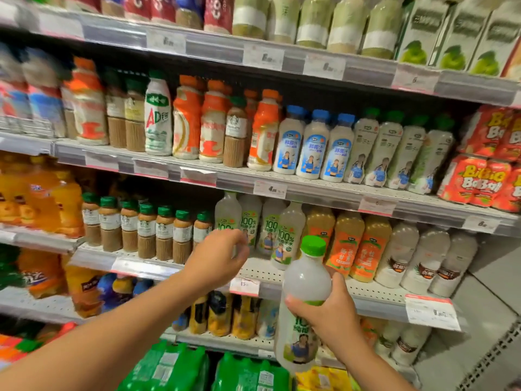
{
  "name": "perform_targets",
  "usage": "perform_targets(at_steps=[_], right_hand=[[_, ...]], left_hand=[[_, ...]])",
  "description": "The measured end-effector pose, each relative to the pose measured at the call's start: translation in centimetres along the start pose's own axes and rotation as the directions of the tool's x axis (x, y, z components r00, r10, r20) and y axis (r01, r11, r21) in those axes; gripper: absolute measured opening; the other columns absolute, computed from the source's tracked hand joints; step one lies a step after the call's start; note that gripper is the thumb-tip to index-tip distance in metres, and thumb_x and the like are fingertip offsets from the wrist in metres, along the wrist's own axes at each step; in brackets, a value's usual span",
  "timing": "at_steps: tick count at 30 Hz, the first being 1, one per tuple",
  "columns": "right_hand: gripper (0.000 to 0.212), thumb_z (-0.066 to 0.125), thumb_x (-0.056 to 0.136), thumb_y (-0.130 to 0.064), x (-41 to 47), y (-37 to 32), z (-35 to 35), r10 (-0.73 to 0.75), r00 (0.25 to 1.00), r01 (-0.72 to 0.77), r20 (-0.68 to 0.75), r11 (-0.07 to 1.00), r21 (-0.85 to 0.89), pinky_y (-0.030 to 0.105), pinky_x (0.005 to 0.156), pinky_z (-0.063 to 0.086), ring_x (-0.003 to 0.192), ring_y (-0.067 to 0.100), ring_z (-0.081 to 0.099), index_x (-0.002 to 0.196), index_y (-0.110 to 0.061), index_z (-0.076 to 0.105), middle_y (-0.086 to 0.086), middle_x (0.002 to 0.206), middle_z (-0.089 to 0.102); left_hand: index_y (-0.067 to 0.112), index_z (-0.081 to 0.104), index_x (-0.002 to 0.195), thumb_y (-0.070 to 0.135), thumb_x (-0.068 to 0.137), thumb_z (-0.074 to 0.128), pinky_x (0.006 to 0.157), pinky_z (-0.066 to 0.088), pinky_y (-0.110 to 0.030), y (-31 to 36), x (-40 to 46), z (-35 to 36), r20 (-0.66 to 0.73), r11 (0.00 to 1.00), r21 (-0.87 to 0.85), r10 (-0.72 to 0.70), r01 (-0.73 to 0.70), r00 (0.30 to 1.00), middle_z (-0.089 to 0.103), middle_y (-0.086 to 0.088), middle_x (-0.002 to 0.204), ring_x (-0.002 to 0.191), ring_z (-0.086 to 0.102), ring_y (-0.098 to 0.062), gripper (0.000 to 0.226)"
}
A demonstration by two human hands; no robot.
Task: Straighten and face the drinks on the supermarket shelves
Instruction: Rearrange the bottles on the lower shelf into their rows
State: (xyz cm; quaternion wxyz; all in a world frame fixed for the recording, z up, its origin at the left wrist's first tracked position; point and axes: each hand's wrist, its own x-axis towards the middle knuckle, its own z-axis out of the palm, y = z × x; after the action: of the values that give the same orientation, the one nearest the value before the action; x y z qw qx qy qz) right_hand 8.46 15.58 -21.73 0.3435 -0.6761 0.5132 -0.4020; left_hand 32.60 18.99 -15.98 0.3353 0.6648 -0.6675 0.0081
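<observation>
- At the far left of the third shelf we see a blurred cluster of large clear plastic bottles of orange drink [42, 198].
- Next along that shelf stands a row of 7 small brown coffee bottles with dark green caps and white labels [146, 230], upright and close together.
- Our left hand [217, 258] reaches in over the white perforated metal shelf [259, 270], its fingers curled at the base of the leftmost cloudy coconut-water bottle with a green "100%" label [227, 213]; we cannot tell whether they grip that bottle or only touch it.
- Just right of it 3 more cloudy bottles of the same coconut water [270, 224] stand upright, the rightmost one set nearer the shelf edge.
- A white price tag with a red strip [244, 286] hangs on the shelf rail below the left hand.
- Our right hand [328, 311] holds a cloudy plastic coconut-water bottle with a bright green screw cap [306, 286] in front of the shelves, off the shelf and roughly upright; the fingers and thumb wrap round its middle, covering part of the label.
- Behind that held bottle stand amber juice bottles with orange labels [358, 246].
- Further right on the same shelf are 3 white milky bottles with dark winged labels [425, 261].
- On the second shelf, upper right, sit red multipacks of cans with yellow lettering [479, 179].
</observation>
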Motion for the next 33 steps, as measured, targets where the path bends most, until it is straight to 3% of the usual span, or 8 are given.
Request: perform_targets(at_steps=[6,9,17,21,25,29,33], right_hand=[[0.083,0.081,0.040,-0.064,1.4,-0.7,0.3,-0.046,0.999,0.046,0.028,0.999,0.017,0.035,0.073,0.057,0.091,0.007,0.058,0.106,-0.050,0.033,-0.017,0.107,0.051],[0.088,0.081,0.039,-0.064,2.0,-1.0,0.9,-0.050,0.999,0.049,0.012,0.998,0.051,0.037,0.076,0.057,0.094,0.008,0.058,0.112,-0.048,0.034,-0.015,0.110,0.052],[0.091,0.085,0.042,-0.058,4.0,-2.1,4.9,-0.019,0.998,0.021,-0.057,0.999,0.031,0.037,0.075,0.058,0.094,0.009,0.060,0.119,-0.045,0.036,-0.015,0.111,0.053],[0.089,0.085,0.043,-0.055,5.4,-3.0,8.0,0.001,0.994,0.002,-0.108,1.000,0.021,0.030,0.071,0.056,0.094,0.008,0.060,0.118,-0.044,0.039,-0.013,0.112,0.054],[0.091,0.086,0.047,-0.051,6.8,-3.2,10.2,0.016,0.988,-0.006,-0.156,0.998,0.060,0.020,0.070,0.052,0.098,0.005,0.057,0.122,-0.046,0.036,-0.016,0.116,0.052],[0.085,0.088,0.055,-0.041,8.9,-3.1,11.5,0.019,0.982,-0.005,-0.187,0.997,0.077,0.013,0.064,0.049,0.100,0.002,0.055,0.117,-0.054,0.033,-0.019,0.118,0.049],[0.081,0.089,0.055,-0.041,11.8,-2.6,12.3,0.010,0.982,0.004,-0.186,0.997,0.075,0.011,0.062,0.050,0.100,-0.003,0.053,0.113,-0.059,0.034,-0.028,0.114,0.044]], left_hand=[[0.016,0.054,0.128,0.032,0.092,0.056,0.094,0.046,-0.041,-1.9,3.2,-2.4,0.011,0.931,0.364,0.032,-0.033,0.999,0.057,-0.003,0.126,0.116,0.049,-0.024,0.039],[0.015,0.050,0.132,0.030,0.089,0.056,0.098,0.043,-0.043,-2.8,4.7,-3.3,-0.021,0.902,0.427,0.077,-0.060,0.997,0.053,-0.005,0.132,0.123,0.044,-0.026,0.046],[0.021,0.025,0.150,0.043,0.092,0.049,0.117,0.002,-0.041,-9.1,9.5,-4.1,-0.056,0.821,0.536,0.268,-0.197,0.962,0.015,-0.007,0.160,0.147,0.009,-0.026,0.066],[0.018,0.028,0.149,0.041,0.094,0.050,0.117,0.003,-0.042,-11.9,12.9,-4.8,-0.023,0.730,0.568,0.475,-0.379,0.880,0.022,-0.010,0.158,0.146,0.015,-0.028,0.064],[0.011,0.038,0.146,0.039,0.093,0.051,0.114,0.021,-0.047,-13.0,16.4,-4.5,0.045,0.622,0.560,0.636,-0.547,0.770,0.041,-0.014,0.149,0.139,0.035,-0.032,0.061],[0.004,0.051,0.136,0.033,0.095,0.041,0.104,0.039,-0.050,-13.6,18.5,-3.8,0.086,0.467,0.572,0.783,-0.674,0.616,0.055,-0.018,0.135,0.125,0.053,-0.033,0.051],[0.003,0.057,0.129,0.026,0.095,0.048,0.088,0.051,-0.044,-14.3,19.9,-3.6,0.037,0.383,0.571,0.871,-0.726,0.489,0.061,-0.018,0.127,0.113,0.061,-0.032,0.043]])
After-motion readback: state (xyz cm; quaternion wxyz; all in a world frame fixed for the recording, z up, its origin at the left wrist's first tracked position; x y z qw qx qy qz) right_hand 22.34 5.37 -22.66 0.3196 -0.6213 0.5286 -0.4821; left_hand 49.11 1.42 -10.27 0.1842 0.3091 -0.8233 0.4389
